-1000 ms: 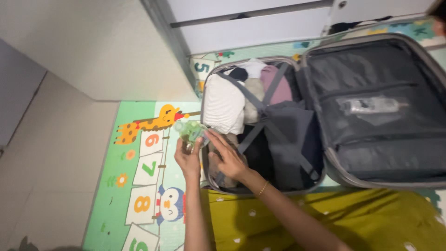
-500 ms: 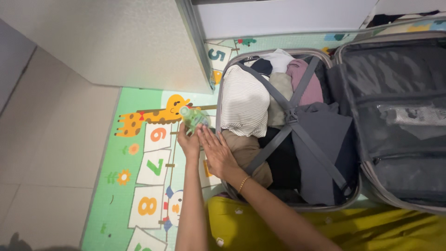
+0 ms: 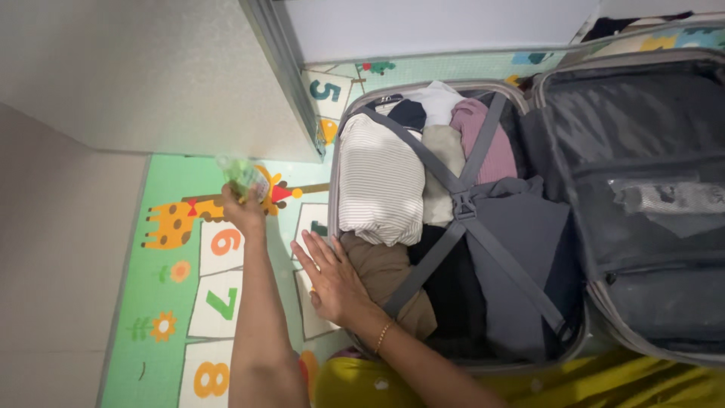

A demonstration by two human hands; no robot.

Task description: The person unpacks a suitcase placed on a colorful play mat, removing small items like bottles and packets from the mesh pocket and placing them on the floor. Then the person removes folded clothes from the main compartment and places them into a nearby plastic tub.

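Green crumpled packet (image 3: 243, 177): small, shiny, blurred — raised over the play mat, well left of the suitcase, in front of the giraffe picture.
Left hand (image 3: 243, 210): up and out over the mat, fingers wrapped round the green crumpled packet and gripping it from below; arm runs straight up from the bottom edge.
Right hand (image 3: 330, 279): flat, palm down, fingers spread wide, holding nothing — it rests on the left rim of the suitcase, fingertips towards the mat, heel against the brown garment; a thin gold bangle (image 3: 384, 335) sits on the wrist.
Suitcase (image 3: 336, 143): grey hard shell, lying open on the floor, packed half to the left, lid half to the right.
Packed half: striped cream top (image 3: 380, 181) rolled at the left, pink garment (image 3: 495, 143) and white cloth at the far end, brown garment (image 3: 389, 276) at the near left corner, dark clothes beneath.
Straps (image 3: 462, 204): grey, crossed in an X over the clothes, buckled at the middle.
Lid half (image 3: 642, 227): grey lining with a zipped pocket, clear plastic showing on it.
Play mat (image 3: 162, 219): pale green, orange giraffe and numbered white squares, under both arms.
Yellow cloth (image 3: 604, 385): along the bottom edge, just below the suitcase.
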